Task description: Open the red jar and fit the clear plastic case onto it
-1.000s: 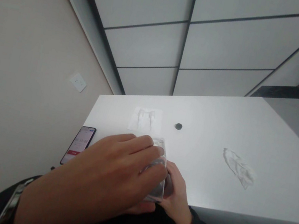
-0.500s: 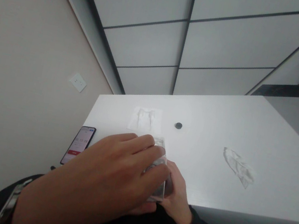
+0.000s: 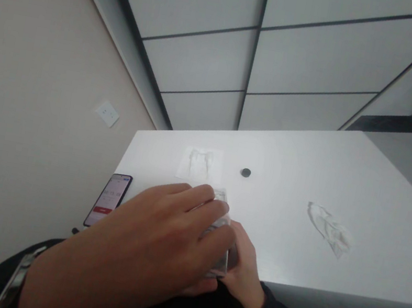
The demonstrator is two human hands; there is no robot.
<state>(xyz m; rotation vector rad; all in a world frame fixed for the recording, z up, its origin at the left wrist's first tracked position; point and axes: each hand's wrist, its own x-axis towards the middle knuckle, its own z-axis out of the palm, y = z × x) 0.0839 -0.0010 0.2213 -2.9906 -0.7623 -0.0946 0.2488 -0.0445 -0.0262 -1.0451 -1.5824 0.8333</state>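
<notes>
A small see-through plastic box (image 3: pixel 218 223) is held at the table's front edge, between my two hands. My left hand (image 3: pixel 164 231) reaches across its top and near side, fingers bent around it. From the right, my right hand (image 3: pixel 247 267) grips the box's far side; most of its fingers are hidden behind the box. What lies inside the box cannot be made out, since my left hand covers much of it. Just beyond the box, a clear, pale sheet or tray (image 3: pixel 200 164) with two slim shapes lies flat on the white table (image 3: pixel 288 163).
A small dark round disc (image 3: pixel 245 172) lies past the hands. To the right is a crumpled clear plastic wrapper (image 3: pixel 328 229). At the left edge a phone (image 3: pixel 108 200) shows a timer-like screen. A wall with a socket (image 3: pixel 108 114) borders the left; panelled doors (image 3: pixel 202 63) stand behind.
My left hand has shifted very slightly to the right over the box. Otherwise the hands and the things on the table keep their places.
</notes>
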